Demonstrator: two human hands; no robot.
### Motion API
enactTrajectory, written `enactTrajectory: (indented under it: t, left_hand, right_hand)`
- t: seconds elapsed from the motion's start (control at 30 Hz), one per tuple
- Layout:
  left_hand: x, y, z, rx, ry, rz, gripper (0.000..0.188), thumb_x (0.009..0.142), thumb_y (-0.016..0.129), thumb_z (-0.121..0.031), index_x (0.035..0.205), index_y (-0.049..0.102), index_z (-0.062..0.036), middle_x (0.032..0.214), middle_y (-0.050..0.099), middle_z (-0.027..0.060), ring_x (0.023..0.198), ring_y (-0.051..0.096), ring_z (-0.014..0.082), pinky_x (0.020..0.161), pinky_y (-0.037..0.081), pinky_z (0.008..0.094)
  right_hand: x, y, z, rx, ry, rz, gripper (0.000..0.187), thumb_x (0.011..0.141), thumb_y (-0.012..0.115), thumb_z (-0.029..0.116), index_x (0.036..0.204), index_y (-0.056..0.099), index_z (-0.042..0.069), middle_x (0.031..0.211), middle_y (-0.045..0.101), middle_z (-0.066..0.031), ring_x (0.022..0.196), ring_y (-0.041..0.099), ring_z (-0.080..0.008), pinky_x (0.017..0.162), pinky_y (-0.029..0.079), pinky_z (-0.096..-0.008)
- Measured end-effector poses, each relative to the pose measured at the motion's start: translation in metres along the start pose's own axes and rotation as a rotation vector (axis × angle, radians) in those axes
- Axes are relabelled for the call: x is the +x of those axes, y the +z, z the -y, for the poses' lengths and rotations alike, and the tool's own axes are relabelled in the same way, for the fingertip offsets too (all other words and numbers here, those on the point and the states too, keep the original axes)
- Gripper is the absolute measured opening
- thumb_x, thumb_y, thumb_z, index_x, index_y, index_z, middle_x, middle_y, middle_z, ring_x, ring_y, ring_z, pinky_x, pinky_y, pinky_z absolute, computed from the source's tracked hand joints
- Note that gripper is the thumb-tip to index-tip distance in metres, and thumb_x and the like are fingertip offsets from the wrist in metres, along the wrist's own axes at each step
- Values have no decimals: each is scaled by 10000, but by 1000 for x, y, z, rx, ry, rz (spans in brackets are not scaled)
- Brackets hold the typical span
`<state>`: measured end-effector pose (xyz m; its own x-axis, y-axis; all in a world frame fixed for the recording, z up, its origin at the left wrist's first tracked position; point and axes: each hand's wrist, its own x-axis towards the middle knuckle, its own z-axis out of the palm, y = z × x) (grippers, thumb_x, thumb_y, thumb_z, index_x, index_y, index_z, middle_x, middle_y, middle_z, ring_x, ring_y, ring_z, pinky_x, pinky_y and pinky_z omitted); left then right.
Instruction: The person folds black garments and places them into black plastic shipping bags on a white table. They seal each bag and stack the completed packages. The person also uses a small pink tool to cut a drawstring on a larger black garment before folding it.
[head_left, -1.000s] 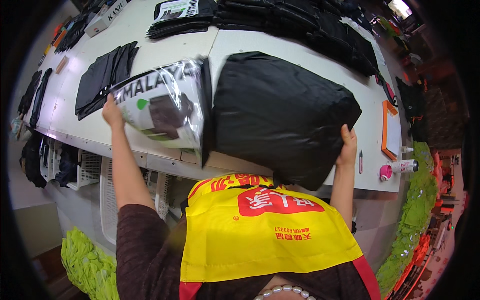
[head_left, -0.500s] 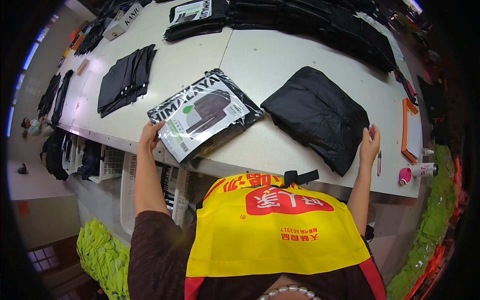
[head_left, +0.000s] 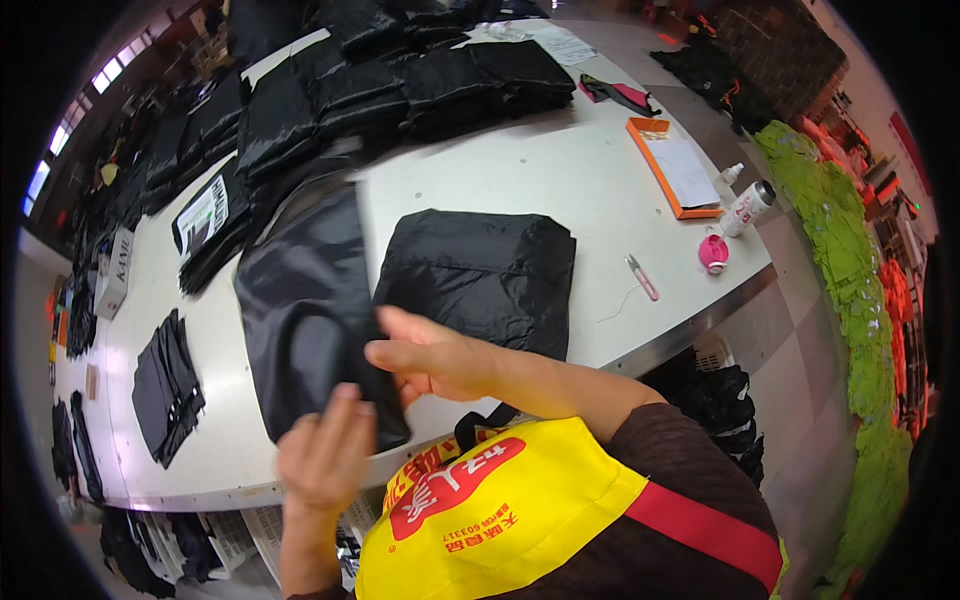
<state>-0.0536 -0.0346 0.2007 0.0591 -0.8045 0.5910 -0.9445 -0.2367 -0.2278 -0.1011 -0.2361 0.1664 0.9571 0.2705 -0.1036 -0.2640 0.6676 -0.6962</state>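
A flat bagged garment (head_left: 300,290), glossy and plain black on the side facing me, stands tilted above the near edge of the table, smeared by motion. My left hand (head_left: 325,455) is at its lower edge, fingers on the front and thumb hidden, gripping it. Beside its right edge, my right hand (head_left: 440,355) has its thumb and fingers loosely apart; whether it touches the bag I cannot tell. A folded black garment (head_left: 480,265) lies flat just behind my right hand, without a printed card showing.
Stacks of black bagged garments (head_left: 410,90) line the far side. At left lie folded black pieces (head_left: 165,390) and a white box (head_left: 115,270). To the right are thread snips (head_left: 642,278), a pink lid (head_left: 713,253), a bottle (head_left: 748,208) and an orange box (head_left: 675,170).
The bagged garment has been lifted and turned, so its plain black side shows instead of the printed card. My right hand has left the folded garment and come over to the bag. My view has swung right.
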Motion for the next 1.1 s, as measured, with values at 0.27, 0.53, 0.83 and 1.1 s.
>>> enactTrajectory:
  t: [0.27, 0.53, 0.83, 1.1]
  left_hand:
    - [16, 99, -43, -359, -56, 268, 660, 706, 752, -129, 1296, 456, -130, 1347, 418, 190, 1056, 518, 344, 884, 436, 419]
    - [-25, 131, -33, -365, -278, 514, 599, 723, 676, -50, 1281, 459, -45, 1237, 516, 189, 1044, 531, 339, 865, 442, 416]
    - [-56, 131, -32, -360, -494, 580, 482, 731, 636, -8, 1194, 502, 10, 1112, 573, 202, 990, 547, 370, 848, 450, 422]
    - [-75, 135, -40, -367, -577, 644, 463, 770, 640, -54, 1217, 521, -38, 1126, 585, 177, 1024, 551, 345, 866, 456, 406]
  right_hand:
    - [-70, -136, 91, -719, -767, -854, 255, 785, 675, 216, 851, 642, -28, 846, 644, -42, 758, 576, -140, 710, 479, -308]
    - [-230, -336, 222, -384, -839, -985, 330, 781, 676, 74, 1088, 595, -16, 973, 659, -98, 847, 650, -206, 783, 531, -348]
    - [-282, -446, 245, -1434, 337, -2069, 722, 717, 721, 274, 1339, 400, 99, 1322, 440, -258, 1205, 459, -394, 937, 421, -510]
    - [-223, -406, 160, -1981, 772, -1322, 867, 640, 789, 284, 1378, 351, 160, 1457, 290, -133, 1347, 257, -347, 1017, 260, -598]
